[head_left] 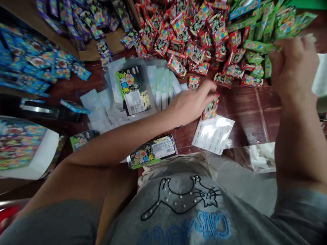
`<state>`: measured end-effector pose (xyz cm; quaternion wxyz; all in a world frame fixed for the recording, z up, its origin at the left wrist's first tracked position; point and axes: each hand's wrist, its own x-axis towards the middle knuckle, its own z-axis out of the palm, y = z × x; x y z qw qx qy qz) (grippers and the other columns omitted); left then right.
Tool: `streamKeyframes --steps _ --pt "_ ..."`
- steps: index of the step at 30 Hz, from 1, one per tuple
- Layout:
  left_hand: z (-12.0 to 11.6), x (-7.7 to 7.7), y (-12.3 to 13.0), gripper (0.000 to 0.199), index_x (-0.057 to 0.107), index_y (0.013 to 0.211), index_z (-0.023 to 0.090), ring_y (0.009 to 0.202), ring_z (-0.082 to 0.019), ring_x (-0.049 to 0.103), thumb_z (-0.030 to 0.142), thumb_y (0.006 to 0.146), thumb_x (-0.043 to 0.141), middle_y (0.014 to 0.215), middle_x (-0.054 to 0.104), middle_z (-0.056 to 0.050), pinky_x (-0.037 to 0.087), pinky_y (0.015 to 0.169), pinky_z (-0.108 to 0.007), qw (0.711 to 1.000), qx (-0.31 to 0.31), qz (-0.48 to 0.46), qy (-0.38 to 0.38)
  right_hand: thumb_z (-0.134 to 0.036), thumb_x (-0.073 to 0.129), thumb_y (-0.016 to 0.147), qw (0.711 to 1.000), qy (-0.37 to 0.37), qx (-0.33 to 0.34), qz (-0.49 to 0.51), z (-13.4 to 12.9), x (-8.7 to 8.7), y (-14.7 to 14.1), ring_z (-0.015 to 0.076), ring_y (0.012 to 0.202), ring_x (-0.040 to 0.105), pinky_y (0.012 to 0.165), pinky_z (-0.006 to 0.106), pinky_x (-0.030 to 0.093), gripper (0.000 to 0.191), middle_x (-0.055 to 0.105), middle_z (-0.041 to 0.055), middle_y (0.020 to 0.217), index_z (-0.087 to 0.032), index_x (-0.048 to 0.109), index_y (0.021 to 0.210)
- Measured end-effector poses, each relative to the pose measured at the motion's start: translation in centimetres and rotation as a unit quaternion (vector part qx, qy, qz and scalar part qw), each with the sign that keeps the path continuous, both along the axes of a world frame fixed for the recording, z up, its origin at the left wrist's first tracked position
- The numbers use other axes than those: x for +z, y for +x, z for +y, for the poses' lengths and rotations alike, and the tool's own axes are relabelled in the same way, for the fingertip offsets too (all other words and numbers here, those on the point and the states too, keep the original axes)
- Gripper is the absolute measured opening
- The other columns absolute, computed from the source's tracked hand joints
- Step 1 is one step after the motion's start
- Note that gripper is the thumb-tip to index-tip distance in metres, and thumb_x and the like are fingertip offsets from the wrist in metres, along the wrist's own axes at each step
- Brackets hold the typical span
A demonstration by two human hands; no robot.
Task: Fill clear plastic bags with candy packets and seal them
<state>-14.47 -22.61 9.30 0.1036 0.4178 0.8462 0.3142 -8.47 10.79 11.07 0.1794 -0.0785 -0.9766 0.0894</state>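
Observation:
Upright between the fingers of my left hand (190,103) is a small red candy box (211,108) with coloured dots. It stands at the upper edge of a white printed sticker sheet (213,134). My right hand (295,63), smeared by motion, is over the green pile at the right. Its curled fingers close on the end of a long green candy packet (259,46). Another red box (194,82) lies just beyond my left hand. Below my left forearm is a black and green printed pouch (153,151) with a barcode label.
Red candy packs (178,37) are heaped at the back, beside green packs (268,20). Purple packs (89,13) fill a cardboard box; blue packs (33,61) lie at left. Clear bags (160,85) and a black printed pouch (134,90) cover the middle. A white carton (48,153) stands at left.

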Motion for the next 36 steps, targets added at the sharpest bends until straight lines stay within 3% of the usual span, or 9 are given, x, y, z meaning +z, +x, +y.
streamKeyframes --steps 5,10,13,16,20,25,28,31,36 --pt "-5.5 -3.2 6.3 0.031 0.067 0.132 0.021 0.087 -0.024 0.077 0.037 0.116 0.046 0.103 0.082 -0.008 0.056 0.077 -0.036 0.981 -0.060 -0.090 -0.161 -0.044 0.059 0.112 0.947 -0.112 0.289 -0.084 -6.1 -1.8 8.8 0.0274 0.110 0.081 0.093 0.044 0.065 0.042 0.081 0.0071 0.132 -0.036 0.065 0.154" --pt "-8.4 -5.2 7.9 0.027 0.072 0.122 0.018 0.128 -0.030 0.069 0.037 0.113 0.056 0.138 0.076 -0.015 0.053 0.112 -0.047 0.988 -0.081 0.039 -0.122 -0.028 0.047 0.114 0.856 -0.178 0.438 -0.209 -9.9 -5.9 11.6 0.0243 0.118 0.076 0.099 0.044 0.065 0.042 0.077 0.0056 0.138 -0.033 0.064 0.152" --pt "-9.5 -4.9 9.1 0.069 0.064 0.147 0.016 0.149 -0.038 0.052 0.059 0.095 0.080 0.163 0.059 -0.019 0.041 0.127 -0.055 0.986 -0.097 0.082 -0.108 -0.032 0.050 0.112 0.896 -0.102 0.388 -0.191 -10.9 -7.0 11.9 0.0358 0.141 0.061 0.114 0.061 0.054 0.050 0.063 0.0112 0.158 -0.033 0.057 0.162" --pt "-9.4 -5.0 10.4 0.115 0.042 0.168 0.011 0.153 -0.043 0.046 0.066 0.079 0.091 0.169 0.051 -0.023 0.038 0.129 -0.056 0.983 -0.101 0.066 -0.135 -0.064 0.065 0.102 0.925 -0.075 0.331 -0.169 -12.1 -7.5 12.8 0.0453 0.142 0.055 0.112 0.068 0.050 0.088 0.054 0.0187 0.165 -0.029 0.034 0.176" --pt "-8.1 -4.9 11.3 0.107 0.039 0.169 0.006 0.146 -0.043 0.053 0.051 0.085 0.088 0.158 0.060 -0.026 0.041 0.123 -0.057 0.984 -0.079 0.054 -0.149 -0.089 0.064 0.088 0.933 -0.076 0.315 -0.158 -13.8 -7.9 14.1 0.0485 0.141 0.054 0.112 0.068 0.050 0.128 0.053 0.0234 0.163 -0.026 0.005 0.182" --pt "-8.4 -2.8 11.2 0.083 0.044 0.164 0.014 0.146 -0.037 0.057 0.032 0.090 0.079 0.158 0.059 -0.020 0.042 0.127 -0.055 0.997 0.040 0.009 -0.067 -0.079 0.072 0.090 0.943 -0.179 0.269 -0.081 -16.7 -7.6 15.3 0.0465 0.147 0.052 0.118 0.071 0.049 0.123 0.048 0.0221 0.167 -0.030 0.006 0.181" --pt "-9.2 -2.2 11.2 0.082 0.045 0.162 0.022 0.145 -0.033 0.059 0.037 0.090 0.082 0.157 0.059 -0.016 0.049 0.125 -0.052 0.991 0.106 -0.079 0.038 -0.065 0.073 0.098 0.908 -0.349 0.225 -0.061 -20.0 -7.8 15.7 0.0383 0.142 0.062 0.113 0.063 0.058 0.103 0.055 0.0185 0.162 -0.035 0.017 0.178" --pt "-9.7 -3.1 11.2 0.071 0.056 0.152 0.026 0.138 -0.032 0.064 0.053 0.092 0.083 0.150 0.062 -0.014 0.059 0.115 -0.049 0.969 0.135 -0.159 0.130 -0.056 0.066 0.106 0.821 -0.545 0.156 -0.066 -23.3 -8.1 15.8 0.0271 0.115 0.077 0.095 0.048 0.069 0.069 0.074 0.0105 0.133 -0.036 0.040 0.166" --pt "-10.3 -5.1 11.7 0.047 0.060 0.145 0.028 0.113 -0.022 0.073 0.057 0.108 0.062 0.139 0.068 -0.010 0.071 0.084 -0.035 0.913 0.202 -0.265 0.234 -0.057 0.075 0.099 0.752 -0.657 0.045 -0.024 -25.5 -7.5 15.1 0.0215 0.092 0.080 0.079 0.039 0.071 0.048 0.082 0.0033 0.109 -0.034 0.065 0.140"
